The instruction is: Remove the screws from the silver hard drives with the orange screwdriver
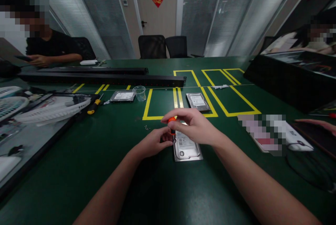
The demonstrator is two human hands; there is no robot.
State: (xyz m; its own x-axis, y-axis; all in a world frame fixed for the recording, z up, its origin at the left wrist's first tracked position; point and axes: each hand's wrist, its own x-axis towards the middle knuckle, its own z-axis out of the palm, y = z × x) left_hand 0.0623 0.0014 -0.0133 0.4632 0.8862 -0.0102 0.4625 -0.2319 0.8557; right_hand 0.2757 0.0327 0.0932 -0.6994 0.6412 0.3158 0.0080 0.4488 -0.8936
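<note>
A silver hard drive [188, 151] with a white label lies flat on the green table in front of me. My right hand [194, 125] is closed around the orange and black handle of a screwdriver [172, 121], held upright over the drive's left side. Beside that same edge, my left hand [154, 142] has its fingers curled in under the handle. Whether they grip the screwdriver's lower part or the drive, I cannot tell. The screwdriver's tip is hidden. Several tiny screws [147, 127] lie to the left of my hands.
Farther off are a second hard drive [197, 101], a third drive [122, 95] and a clear plastic cup [139, 93]. A yellow-black screwdriver [94, 107] lies by rackets [52, 111] at left. Long black bars [105, 78] cross behind. At right are a black case [291, 74] and cable [301, 170]. People sit at both sides.
</note>
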